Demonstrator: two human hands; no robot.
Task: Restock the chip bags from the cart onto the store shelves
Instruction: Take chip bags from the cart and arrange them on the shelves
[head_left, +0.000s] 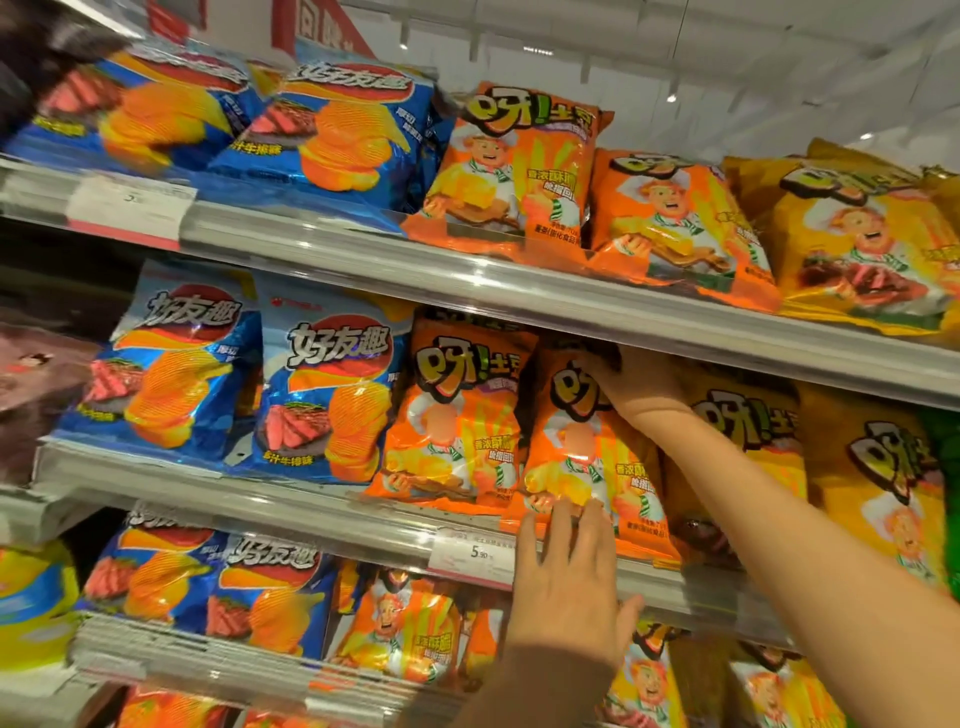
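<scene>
blue chip bags (332, 400) — "好友趣" | orange chip bags (460, 415) — "呀!土豆" | price tag (475, 553) — "5.90"

Bright overhead light, blurred left edge

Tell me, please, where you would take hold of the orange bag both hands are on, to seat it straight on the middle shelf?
I would grip the orange bag by its top seam, from the front and above, where the right hand already is. The bag stands upright but leans, its base overhanging the shelf rail. The left hand fingers can press that base in.
</scene>
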